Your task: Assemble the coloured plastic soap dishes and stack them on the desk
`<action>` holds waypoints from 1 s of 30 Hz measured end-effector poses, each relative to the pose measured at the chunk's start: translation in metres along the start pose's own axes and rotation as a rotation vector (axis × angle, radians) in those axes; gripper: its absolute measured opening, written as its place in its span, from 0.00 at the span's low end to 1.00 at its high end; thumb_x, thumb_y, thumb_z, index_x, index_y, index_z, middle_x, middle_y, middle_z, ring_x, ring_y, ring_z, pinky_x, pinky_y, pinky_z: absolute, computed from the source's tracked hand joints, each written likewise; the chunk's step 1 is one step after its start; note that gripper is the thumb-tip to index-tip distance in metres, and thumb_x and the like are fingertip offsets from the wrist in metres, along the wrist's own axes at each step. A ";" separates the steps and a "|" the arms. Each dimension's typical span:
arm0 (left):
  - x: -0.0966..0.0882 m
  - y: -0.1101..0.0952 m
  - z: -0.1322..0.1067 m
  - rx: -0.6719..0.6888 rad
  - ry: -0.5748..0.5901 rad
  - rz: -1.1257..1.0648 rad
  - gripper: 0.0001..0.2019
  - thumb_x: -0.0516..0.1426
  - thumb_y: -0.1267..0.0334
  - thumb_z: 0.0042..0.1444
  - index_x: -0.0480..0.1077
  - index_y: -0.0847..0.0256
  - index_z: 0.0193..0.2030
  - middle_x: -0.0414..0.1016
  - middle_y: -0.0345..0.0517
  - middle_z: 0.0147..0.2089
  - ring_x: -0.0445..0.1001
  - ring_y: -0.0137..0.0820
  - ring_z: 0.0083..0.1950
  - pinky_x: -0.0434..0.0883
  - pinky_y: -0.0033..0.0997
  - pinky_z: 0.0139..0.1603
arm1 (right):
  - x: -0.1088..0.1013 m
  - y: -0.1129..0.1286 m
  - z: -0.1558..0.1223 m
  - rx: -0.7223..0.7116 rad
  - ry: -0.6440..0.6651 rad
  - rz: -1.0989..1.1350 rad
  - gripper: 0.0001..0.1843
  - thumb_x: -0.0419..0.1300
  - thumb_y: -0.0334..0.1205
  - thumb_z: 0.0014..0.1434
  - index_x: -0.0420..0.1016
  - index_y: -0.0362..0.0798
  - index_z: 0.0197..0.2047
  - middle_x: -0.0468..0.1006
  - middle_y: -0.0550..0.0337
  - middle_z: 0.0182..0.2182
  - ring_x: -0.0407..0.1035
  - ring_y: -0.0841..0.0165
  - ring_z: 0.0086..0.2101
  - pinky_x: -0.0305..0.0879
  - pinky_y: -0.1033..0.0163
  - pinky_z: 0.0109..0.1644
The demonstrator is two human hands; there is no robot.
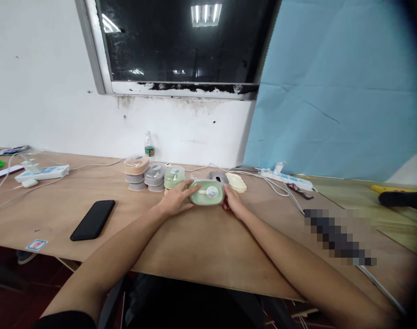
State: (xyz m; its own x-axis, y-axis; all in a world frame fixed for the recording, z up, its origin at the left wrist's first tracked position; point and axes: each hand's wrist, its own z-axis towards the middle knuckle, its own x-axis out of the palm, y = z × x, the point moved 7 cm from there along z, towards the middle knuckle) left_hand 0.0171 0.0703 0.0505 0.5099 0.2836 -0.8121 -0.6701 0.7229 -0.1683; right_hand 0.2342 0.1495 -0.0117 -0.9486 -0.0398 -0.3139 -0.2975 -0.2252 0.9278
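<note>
Between my two hands is a light green soap box [201, 197] with a clear lid and a round label, tilted so its top faces me. My left hand [176, 199] grips its left end, thumb on the lid. At its right end my right hand [233, 201] has its fingers closed on the edge. Just behind stand similar boxes: a peach one [136, 165] on top of grey ones, a grey stack [155, 176] and another green one [174, 175]. To the right behind my hands are a grey box part [218, 176] and a cream tray [236, 182].
A black phone [93, 220] lies on the wooden table [201, 246] at left. Power strips [54, 172] with white cables lie left and right. A plastic bottle [149, 145] stands against the wall. A dark, pixelated object [338, 237] lies at right.
</note>
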 end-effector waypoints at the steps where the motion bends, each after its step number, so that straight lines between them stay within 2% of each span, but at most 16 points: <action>1: -0.007 0.003 0.000 -0.033 -0.059 0.024 0.30 0.58 0.55 0.55 0.58 0.52 0.64 0.52 0.53 0.66 0.58 0.42 0.64 0.62 0.43 0.61 | 0.000 0.000 0.000 0.013 -0.003 0.035 0.33 0.40 0.68 0.57 0.69 0.47 0.37 0.66 0.65 0.14 0.56 0.74 0.11 0.47 0.68 0.13; 4: -0.037 0.023 -0.004 -0.214 -0.321 0.096 0.29 0.58 0.56 0.55 0.58 0.52 0.64 0.51 0.53 0.66 0.57 0.43 0.65 0.62 0.44 0.61 | 0.002 0.000 -0.001 0.036 0.021 0.062 0.31 0.46 0.66 0.56 0.68 0.47 0.44 0.66 0.67 0.15 0.56 0.74 0.11 0.48 0.69 0.14; 6: -0.057 0.039 -0.012 -0.336 -0.495 0.145 0.30 0.59 0.56 0.54 0.58 0.53 0.64 0.52 0.54 0.65 0.57 0.45 0.64 0.62 0.45 0.60 | 0.005 0.000 0.000 0.021 0.058 0.024 0.29 0.49 0.63 0.56 0.69 0.47 0.45 0.67 0.67 0.15 0.57 0.75 0.12 0.48 0.70 0.15; 10: -0.082 0.068 -0.026 -0.516 -0.656 0.237 0.32 0.60 0.55 0.52 0.58 0.55 0.64 0.53 0.55 0.64 0.60 0.45 0.61 0.60 0.45 0.61 | 0.011 -0.006 0.003 0.006 0.109 -0.056 0.25 0.53 0.60 0.55 0.68 0.46 0.43 0.68 0.68 0.16 0.57 0.75 0.13 0.49 0.70 0.16; 13: -0.087 0.084 -0.036 -0.663 -0.667 0.304 0.34 0.61 0.55 0.50 0.57 0.54 0.64 0.53 0.55 0.63 0.60 0.47 0.60 0.59 0.49 0.60 | 0.013 -0.010 0.003 -0.004 0.133 -0.089 0.24 0.54 0.59 0.55 0.69 0.46 0.42 0.69 0.67 0.18 0.59 0.75 0.14 0.50 0.70 0.18; 16: -0.084 0.093 -0.040 -0.747 -0.626 0.368 0.35 0.62 0.52 0.47 0.59 0.54 0.62 0.54 0.57 0.63 0.58 0.51 0.61 0.58 0.54 0.58 | 0.015 -0.009 0.002 -0.017 0.162 -0.109 0.22 0.54 0.58 0.55 0.69 0.46 0.40 0.69 0.67 0.18 0.59 0.75 0.15 0.51 0.70 0.18; 20: -0.081 0.096 -0.041 -0.771 -0.600 0.403 0.34 0.61 0.49 0.47 0.61 0.58 0.60 0.52 0.60 0.64 0.54 0.54 0.63 0.56 0.57 0.58 | 0.016 -0.005 0.000 -0.030 0.175 -0.134 0.21 0.54 0.57 0.55 0.70 0.46 0.39 0.69 0.67 0.18 0.59 0.75 0.15 0.52 0.70 0.19; 24: -0.080 0.100 -0.041 -0.774 -0.583 0.410 0.35 0.60 0.46 0.48 0.60 0.58 0.61 0.52 0.60 0.65 0.54 0.54 0.63 0.55 0.56 0.59 | 0.016 -0.003 -0.001 -0.043 0.166 -0.144 0.22 0.54 0.57 0.55 0.70 0.46 0.39 0.69 0.67 0.18 0.60 0.74 0.15 0.52 0.70 0.18; 30: -0.080 0.100 -0.040 -0.746 -0.586 0.395 0.39 0.60 0.46 0.49 0.55 0.58 0.64 0.51 0.60 0.66 0.51 0.53 0.64 0.53 0.55 0.60 | 0.010 0.006 -0.004 -0.119 0.074 -0.230 0.23 0.53 0.57 0.56 0.71 0.47 0.44 0.69 0.66 0.18 0.60 0.72 0.16 0.54 0.68 0.21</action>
State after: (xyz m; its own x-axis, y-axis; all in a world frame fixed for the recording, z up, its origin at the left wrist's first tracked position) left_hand -0.1127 0.0946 0.0767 0.2294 0.8239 -0.5182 -0.9097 -0.0078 -0.4152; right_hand 0.2234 0.1442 -0.0102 -0.8457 -0.0442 -0.5318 -0.4857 -0.3489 0.8014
